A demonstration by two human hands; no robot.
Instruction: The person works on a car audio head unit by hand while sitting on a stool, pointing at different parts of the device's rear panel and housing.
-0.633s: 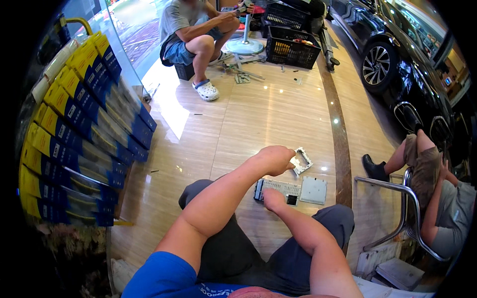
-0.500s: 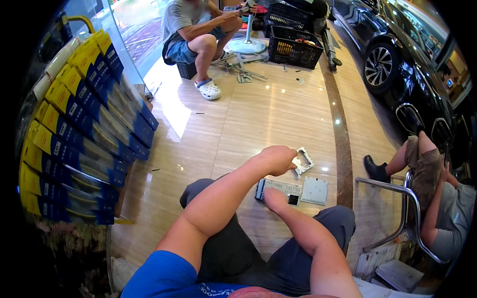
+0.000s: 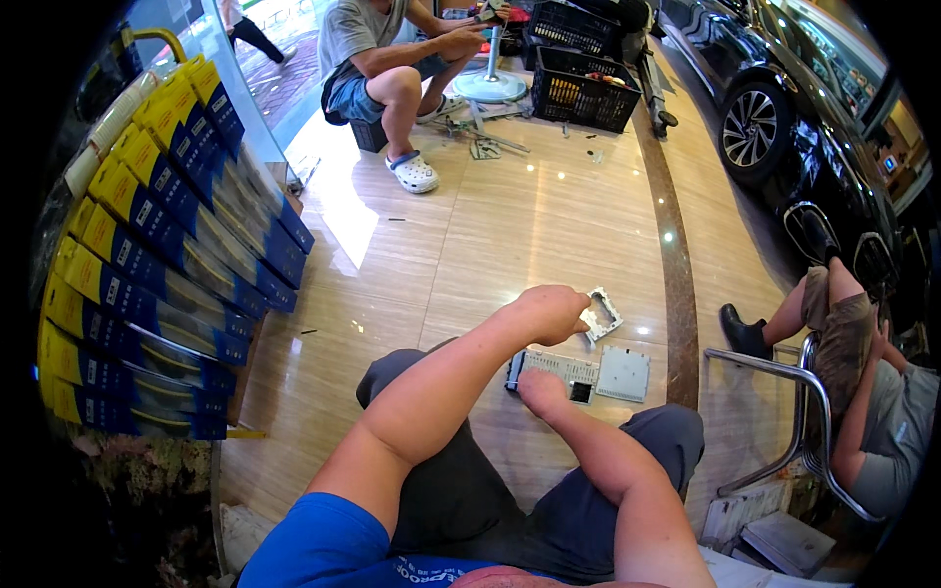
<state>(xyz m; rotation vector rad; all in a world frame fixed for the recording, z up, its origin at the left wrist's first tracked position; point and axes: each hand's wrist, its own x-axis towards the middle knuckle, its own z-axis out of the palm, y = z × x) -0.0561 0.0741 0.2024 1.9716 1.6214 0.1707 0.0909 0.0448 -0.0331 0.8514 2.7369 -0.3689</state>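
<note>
My left hand (image 3: 552, 316) reaches across to the right, its fingers closed on a white square plastic frame (image 3: 605, 316) with a large opening. Below it, a pale vented housing (image 3: 569, 367) with a dark left end lies on the floor. My right hand (image 3: 542, 393) is closed against the front edge of this housing, its fingertips mostly hidden. Just right of that hand is a small dark square part (image 3: 581, 393). A flat light-grey panel (image 3: 623, 374) lies beside the housing, touched by neither hand.
Blue-and-yellow packages (image 3: 147, 255) hang on a rack at left. One person sits ahead near black crates (image 3: 585, 93) and scattered parts (image 3: 485, 145); another sits at right on a metal-framed chair (image 3: 774, 365). A black car (image 3: 784, 127) stands at far right.
My hands stay almost in the same place, the left still on the frame. Outside at the upper left, a walking person's legs have come into view. The seated person ahead has shifted their hands slightly.
</note>
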